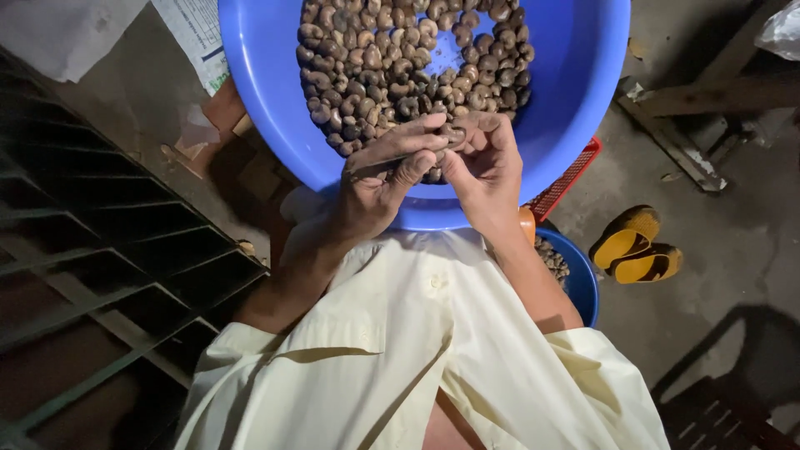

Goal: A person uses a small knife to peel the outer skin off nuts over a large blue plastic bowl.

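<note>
I am pinching one brown cashew nut [451, 136] between both hands over the near rim of a big blue basin [583, 75] heaped with nuts [400, 67]. My left hand [379, 179] is closing around it from eight o'clock, my right hand [487, 162] curling in from four. Yellow sandals [635, 246] are lying at three o'clock.
</note>
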